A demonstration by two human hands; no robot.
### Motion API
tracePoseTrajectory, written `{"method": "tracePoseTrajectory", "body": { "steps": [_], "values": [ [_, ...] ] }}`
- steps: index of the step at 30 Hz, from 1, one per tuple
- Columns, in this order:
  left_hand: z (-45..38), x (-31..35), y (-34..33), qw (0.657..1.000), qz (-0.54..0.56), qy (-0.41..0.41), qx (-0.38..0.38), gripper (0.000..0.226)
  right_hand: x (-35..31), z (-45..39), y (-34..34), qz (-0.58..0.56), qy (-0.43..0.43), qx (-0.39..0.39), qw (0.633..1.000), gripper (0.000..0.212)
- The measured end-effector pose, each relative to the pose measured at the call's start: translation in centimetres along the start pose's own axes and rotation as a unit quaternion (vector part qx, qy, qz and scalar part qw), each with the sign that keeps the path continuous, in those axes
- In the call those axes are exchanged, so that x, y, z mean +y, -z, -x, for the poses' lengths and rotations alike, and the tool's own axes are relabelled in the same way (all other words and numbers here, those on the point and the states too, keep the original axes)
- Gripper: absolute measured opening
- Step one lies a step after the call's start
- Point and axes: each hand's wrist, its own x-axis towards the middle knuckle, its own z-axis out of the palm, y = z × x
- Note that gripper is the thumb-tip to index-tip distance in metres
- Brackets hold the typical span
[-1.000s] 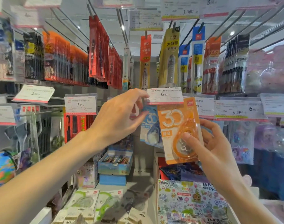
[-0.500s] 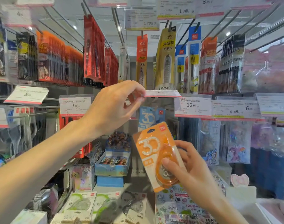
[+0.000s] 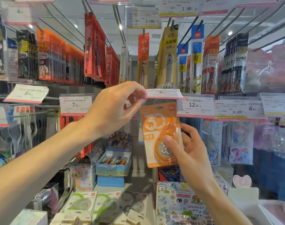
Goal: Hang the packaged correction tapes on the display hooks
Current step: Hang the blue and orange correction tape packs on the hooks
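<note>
My right hand (image 3: pixel 189 148) grips an orange packaged correction tape (image 3: pixel 160 132) by its lower right side and holds it upright, its top edge just under a flipped-up price tag (image 3: pixel 163 93). My left hand (image 3: pixel 115 109) pinches that tag by its left end and keeps it lifted flat. The display hook behind the tag is hidden. A sliver of a blue packaged tape (image 3: pixel 140 125) shows behind the orange pack. More packaged correction tapes, green (image 3: pixel 80 202) and grey (image 3: pixel 135 203), lie flat on the shelf below.
Rows of hooks with hanging stationery packs fill the upper shelf, with price tags such as the one marked 12.90 (image 3: pixel 195 105) alongside. A blue display box (image 3: pixel 113 161) and a cartoon-printed box (image 3: pixel 182 200) stand on the lower shelf. Sticker packs (image 3: pixel 236 143) hang at the right.
My right hand has raised the orange pack from low near the shelf back up to just under the tag. My left hand still holds the tag flipped up.
</note>
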Motion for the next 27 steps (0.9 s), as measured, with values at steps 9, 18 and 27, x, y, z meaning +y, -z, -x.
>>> {"method": "tracePoseTrajectory", "body": {
  "steps": [9,18,27],
  "values": [
    [0.4,-0.2,-0.1,1.0,0.008,0.008,-0.001,0.018,0.5,-0.7,-1.0,0.022,-0.011,0.015,1.0,0.038],
    [1.3,-0.1,-1.0,0.998,0.043,0.038,0.018,0.019,1.3,-1.0,-1.3,0.085,0.004,0.054,0.995,0.047],
    [10.2,2.2,-8.4,0.942,0.196,0.266,0.05,0.022,3.0,-1.6,-0.7,0.147,-0.001,0.056,0.988,0.038]
  ]
}}
